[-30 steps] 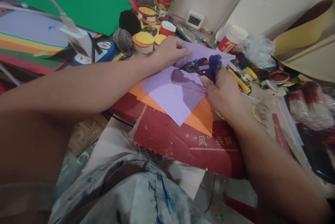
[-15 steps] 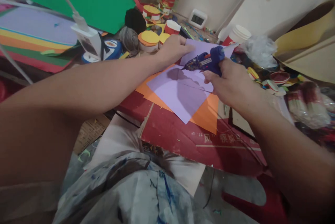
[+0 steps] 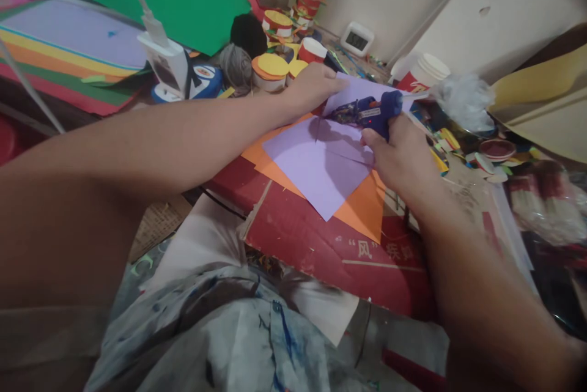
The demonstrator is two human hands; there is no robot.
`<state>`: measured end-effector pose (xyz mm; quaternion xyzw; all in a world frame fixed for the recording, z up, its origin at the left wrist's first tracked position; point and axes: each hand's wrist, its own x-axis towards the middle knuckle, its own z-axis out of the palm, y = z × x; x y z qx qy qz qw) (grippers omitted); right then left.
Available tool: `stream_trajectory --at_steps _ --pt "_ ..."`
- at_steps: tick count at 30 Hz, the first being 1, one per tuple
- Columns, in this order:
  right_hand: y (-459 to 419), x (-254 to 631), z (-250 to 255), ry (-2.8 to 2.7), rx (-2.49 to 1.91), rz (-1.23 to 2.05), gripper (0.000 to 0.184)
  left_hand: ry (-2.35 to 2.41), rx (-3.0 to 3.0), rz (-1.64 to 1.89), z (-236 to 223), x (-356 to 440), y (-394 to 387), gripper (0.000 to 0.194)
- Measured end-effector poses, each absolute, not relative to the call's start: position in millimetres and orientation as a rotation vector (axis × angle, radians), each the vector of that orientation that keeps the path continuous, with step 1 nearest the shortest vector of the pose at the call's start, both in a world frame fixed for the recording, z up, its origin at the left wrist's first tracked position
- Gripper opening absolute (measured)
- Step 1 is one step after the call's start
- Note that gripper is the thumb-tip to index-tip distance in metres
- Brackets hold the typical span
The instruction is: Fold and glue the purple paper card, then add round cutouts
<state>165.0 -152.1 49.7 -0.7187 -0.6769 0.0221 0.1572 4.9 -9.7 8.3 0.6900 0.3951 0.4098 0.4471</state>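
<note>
My right hand is wrapped round the handle of a blue hot glue gun, with a glue stick poking out of its back end. Its nozzle points left, close over a creased sheet of purple paper. The far part of that paper is lifted, and my left hand pinches its upper left edge between thumb and fingers. Beneath the purple sheet lies orange paper, on a red cardboard sheet with white printed characters.
Round yellow-topped paper pieces and grey yarn stand behind my left hand. Left of them are a white plug and large green paper. A white digital clock, a paper cup and a clear plastic bag are at the back right.
The glue gun's nozzle has shifted slightly along the fold of the purple paper. My left hand keeps the paper's far part lifted. The whole view has turned a little.
</note>
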Motion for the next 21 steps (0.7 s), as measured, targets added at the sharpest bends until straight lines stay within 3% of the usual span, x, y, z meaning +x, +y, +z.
stream_trajectory --at_steps 4,21 --pt "-155.4 170.6 56.9 -1.948 -2.079 0.127 0.023 0.962 1.651 0.997 7.1 6.0 -9.6 0.043" --pt "-157.5 177.3 67.2 -1.992 -2.079 0.19 0.014 0.995 1.72 0.988 12.8 4.9 -15.6 0.055"
